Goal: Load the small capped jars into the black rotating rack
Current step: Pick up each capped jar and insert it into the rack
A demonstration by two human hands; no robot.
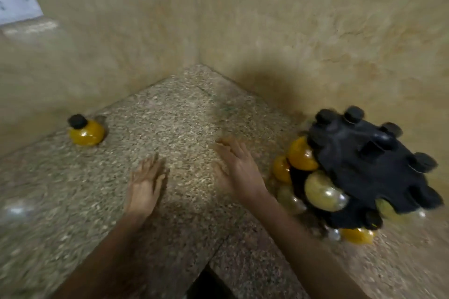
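Both hands are out over the speckled stone counter (184,114), and both are empty. The left hand (145,184) is flat and open, fingers together and pointing toward the back corner, blurred at the fingertips. The right hand (237,167) is open too, palm turned inward, fingers spread a little. Neither touches a jar.

Over on the right side of the counter, close against the right wall (340,31), stands the black rack (364,165), tilted in this wide view, with black caps poking up around its top edge. Jars already sit in it: an orange jar (301,154) at its left side, a paler yellow jar (323,190) lower down, and another orange one (357,235) near the bottom. The right hand is just beside the rack's left side, apart from it.

One loose jar (86,131), orange with a black cap, stands upright far off by the left wall (73,56), right at the counter's back-left edge, well apart from both hands and from the rack.

Between that jar and the rack the counter lies bare all the way into the corner where the two walls meet. Near the bottom, the counter's front edge notches inward to a dark gap (206,284) between the forearms.
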